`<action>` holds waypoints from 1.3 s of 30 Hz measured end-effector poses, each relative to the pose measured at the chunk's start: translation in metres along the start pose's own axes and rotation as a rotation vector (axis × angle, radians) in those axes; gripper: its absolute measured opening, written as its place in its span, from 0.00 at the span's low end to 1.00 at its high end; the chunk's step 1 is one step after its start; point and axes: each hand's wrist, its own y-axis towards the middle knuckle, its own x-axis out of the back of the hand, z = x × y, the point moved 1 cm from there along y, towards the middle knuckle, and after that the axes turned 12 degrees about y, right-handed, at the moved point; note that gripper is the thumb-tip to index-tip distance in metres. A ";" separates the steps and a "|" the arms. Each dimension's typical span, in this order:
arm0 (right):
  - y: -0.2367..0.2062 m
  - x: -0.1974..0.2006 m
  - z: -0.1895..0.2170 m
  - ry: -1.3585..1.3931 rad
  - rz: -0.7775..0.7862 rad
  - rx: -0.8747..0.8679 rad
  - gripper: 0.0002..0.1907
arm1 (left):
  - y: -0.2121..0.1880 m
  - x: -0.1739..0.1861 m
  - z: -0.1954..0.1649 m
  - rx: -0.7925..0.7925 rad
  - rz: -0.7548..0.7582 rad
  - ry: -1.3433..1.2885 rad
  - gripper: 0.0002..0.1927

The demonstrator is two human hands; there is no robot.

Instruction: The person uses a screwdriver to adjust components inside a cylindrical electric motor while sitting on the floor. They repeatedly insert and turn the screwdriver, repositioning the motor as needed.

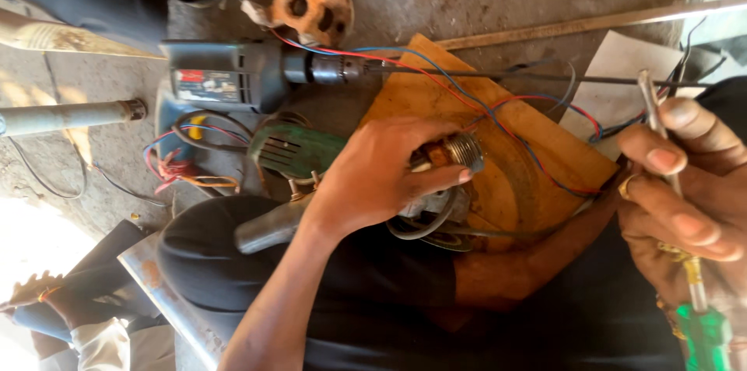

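Left hand is gripping a small motor part, metal w/ a threaded silver end, fingers wrapped over its top, holding it down on the orange wooden board approx. mid-frame. Right hand is clenching a screwdriver w/ a green handle, shaft pointing up, just right of the board.

The part is looking heavy for its size, rigid, prob. greasy, so slippery on the bare metal; the body below the thread seems the safest place to hold, not the thread itself. Red and blue wires are trailing across the board: thin, soft, easy to snag. A grey drill is lying behind, well apart from both hands.
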 end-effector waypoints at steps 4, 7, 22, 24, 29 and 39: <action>0.022 -0.003 -0.001 0.002 -0.045 -0.208 0.18 | 0.008 -0.004 0.006 0.013 0.025 -0.011 0.24; 0.013 0.003 0.000 -0.489 -0.401 0.248 0.14 | 0.012 -0.008 0.010 0.000 0.033 0.003 0.25; 0.030 0.004 -0.078 -2.175 -0.341 0.150 0.19 | 0.004 -0.026 0.023 -0.013 0.049 0.171 0.39; 0.032 0.004 -0.090 -2.324 -0.220 0.243 0.18 | 0.000 -0.026 0.025 0.031 0.058 0.162 0.36; 0.029 0.009 -0.106 -2.365 -0.189 0.180 0.19 | -0.010 -0.028 0.032 -0.003 0.011 0.218 0.36; 0.023 0.017 -0.120 -2.219 -0.217 0.207 0.16 | -0.022 -0.035 0.040 0.011 -0.010 0.267 0.37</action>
